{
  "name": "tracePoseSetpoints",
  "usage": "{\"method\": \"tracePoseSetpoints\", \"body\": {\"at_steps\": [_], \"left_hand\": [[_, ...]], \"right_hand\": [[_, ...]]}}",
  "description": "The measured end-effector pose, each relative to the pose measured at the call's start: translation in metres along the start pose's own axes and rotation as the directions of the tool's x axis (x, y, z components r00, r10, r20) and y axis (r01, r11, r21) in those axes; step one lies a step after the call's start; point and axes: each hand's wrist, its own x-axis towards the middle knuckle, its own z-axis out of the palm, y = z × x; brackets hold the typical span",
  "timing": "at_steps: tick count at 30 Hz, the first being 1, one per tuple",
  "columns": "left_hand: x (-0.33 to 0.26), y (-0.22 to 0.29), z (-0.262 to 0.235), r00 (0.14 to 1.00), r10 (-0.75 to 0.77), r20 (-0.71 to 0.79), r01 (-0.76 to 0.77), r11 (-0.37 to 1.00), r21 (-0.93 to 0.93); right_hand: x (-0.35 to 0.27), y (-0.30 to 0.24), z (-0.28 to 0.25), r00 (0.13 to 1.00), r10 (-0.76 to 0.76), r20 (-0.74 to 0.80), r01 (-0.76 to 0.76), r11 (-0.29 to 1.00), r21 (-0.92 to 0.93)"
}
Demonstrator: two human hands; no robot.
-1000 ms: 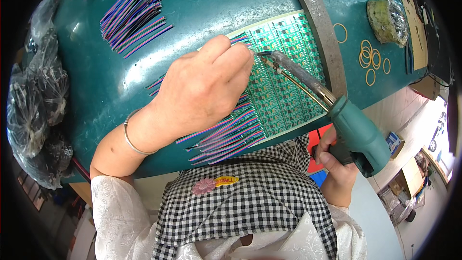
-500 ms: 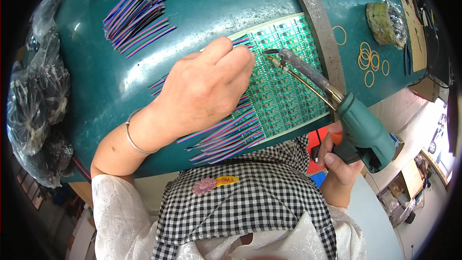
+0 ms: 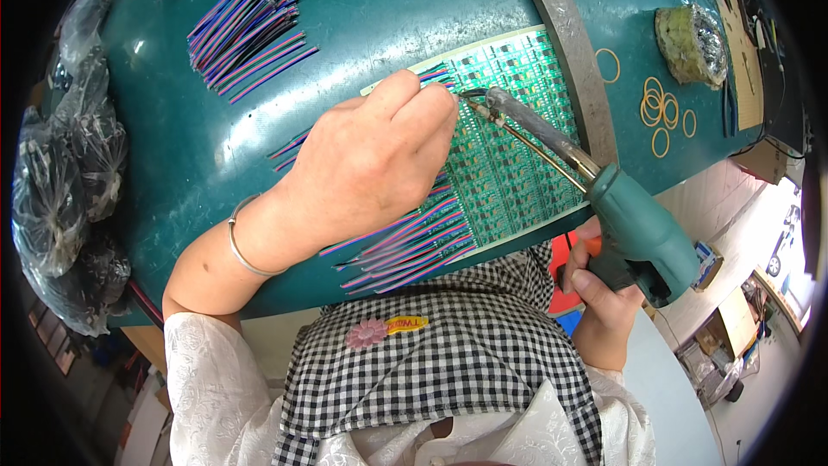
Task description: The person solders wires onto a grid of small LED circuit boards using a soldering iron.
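Note:
My left hand (image 3: 371,155) is closed in a pinch at the left edge of a green circuit board panel (image 3: 517,138). Coloured wires (image 3: 291,147) stick out behind it, and its fingers seem to press their front ends to the board; the exact grip is hidden. In my right hand (image 3: 604,293) is a green soldering gun (image 3: 642,224), fingers wrapped round its handle. Its tip and thin feed tube meet the board edge right beside my left fingertips. Several striped wire strips (image 3: 414,246) lie along the panel's near left edge, their ends on the board.
A dark metal bar (image 3: 573,69) lies along the panel's right side. Further right are rubber bands (image 3: 660,112) and a foil-wrapped roll (image 3: 690,43). A bundle of wire strips (image 3: 250,22) rests at the far left; plastic bags (image 3: 65,181) line the table's left edge.
The soldering gun in my right hand has shifted slightly left, bringing its tip closer to my left fingertips. My left hand stays almost in place.

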Motion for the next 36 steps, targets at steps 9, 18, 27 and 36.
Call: {"method": "tracePoseSetpoints", "body": {"at_steps": [9, 18, 27, 36], "left_hand": [[0.003, 0.000, 0.001, 0.998, 0.067, -0.011, -0.066, 0.994, 0.090], [0.003, 0.001, 0.000, 0.998, 0.070, 0.006, -0.070, 0.993, 0.095], [-0.002, 0.003, -0.005, 0.995, -0.015, 0.099, 0.013, 1.000, 0.017], [0.001, 0.000, -0.006, 0.997, 0.025, 0.079, -0.026, 0.999, 0.023]], "right_hand": [[0.004, 0.000, 0.006, 0.999, -0.022, -0.050, 0.016, 0.994, -0.112], [0.007, -0.004, 0.016, 0.990, -0.016, -0.140, 0.000, 0.993, -0.115], [0.007, -0.006, 0.011, 0.994, 0.000, -0.111, -0.009, 0.997, -0.079], [0.008, 0.000, 0.018, 0.985, -0.043, -0.168, 0.024, 0.994, -0.110]]}}
